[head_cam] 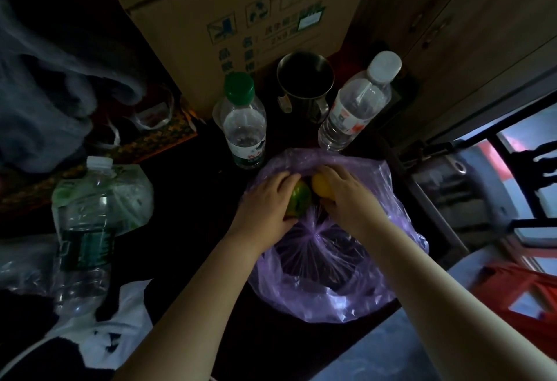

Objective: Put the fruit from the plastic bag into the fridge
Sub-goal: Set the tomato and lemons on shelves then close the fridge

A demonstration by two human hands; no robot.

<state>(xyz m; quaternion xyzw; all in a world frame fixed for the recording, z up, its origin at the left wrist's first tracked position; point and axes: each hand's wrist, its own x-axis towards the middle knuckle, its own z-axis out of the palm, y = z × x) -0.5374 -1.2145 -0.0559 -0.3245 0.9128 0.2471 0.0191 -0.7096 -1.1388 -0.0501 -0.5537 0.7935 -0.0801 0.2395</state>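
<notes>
Your left hand (268, 200) is cupping the green fruit (300, 201). Your right hand (346, 197) is wrapping the yellow fruit (322, 187), at its 3 o'clock. Both are sitting at 12 o'clock inside the purple plastic bag (346, 290). Judged firm, smooth and light: you should be gripping each around its middle.

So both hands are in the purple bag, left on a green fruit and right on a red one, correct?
Not quite. The head view shows the right hand on a yellow fruit, not red. The rest holds: both hands are in the purple bag, the left hand on the green fruit.
</notes>
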